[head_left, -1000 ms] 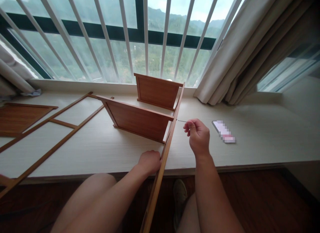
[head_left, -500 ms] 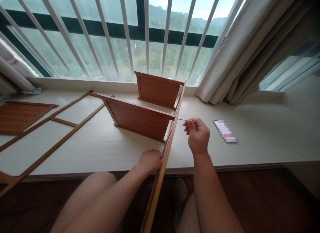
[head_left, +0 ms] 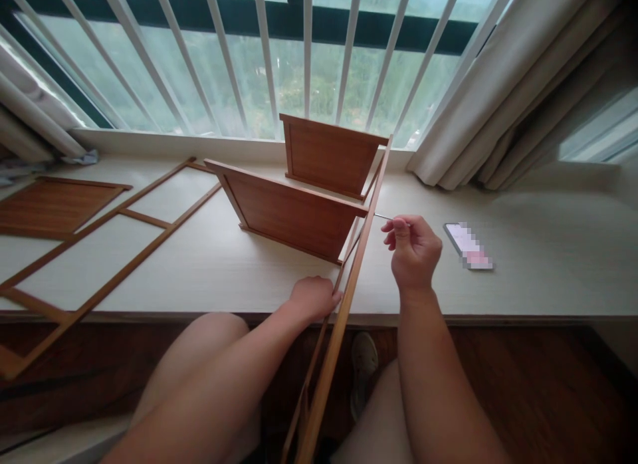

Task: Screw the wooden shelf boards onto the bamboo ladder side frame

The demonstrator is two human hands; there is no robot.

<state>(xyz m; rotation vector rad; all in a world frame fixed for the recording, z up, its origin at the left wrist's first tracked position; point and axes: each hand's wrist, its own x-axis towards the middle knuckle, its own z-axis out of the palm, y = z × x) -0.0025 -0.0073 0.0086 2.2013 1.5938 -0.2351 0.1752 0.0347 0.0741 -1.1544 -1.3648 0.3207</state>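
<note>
My right hand (head_left: pixel 416 251) is closed on a thin metal rod that looks like a hex key (head_left: pixel 383 217). Its tip meets the outer side of a tilted wooden side frame (head_left: pixel 355 268), level with the top edge of a brown shelf panel (head_left: pixel 289 218). My left hand (head_left: pixel 315 298) grips the frame's inner rail lower down, with its fingertips partly hidden. Behind the first panel, a second brown shelf panel (head_left: pixel 331 158) also joins the frame. Both panels stand on edge on the white ledge.
Another wooden ladder-like frame (head_left: pixel 119 268) lies on the white ledge (head_left: pixel 269 284) at left, beside a loose brown panel (head_left: pixel 54 208). A phone (head_left: pixel 466 244) lies right of my right hand. A barred window and curtains (head_left: pixel 478 112) stand behind. My knees are below the ledge.
The view has tipped down and shifted left, so everything sits higher and further right. Both hands keep their places on the frame and the hex key.
</note>
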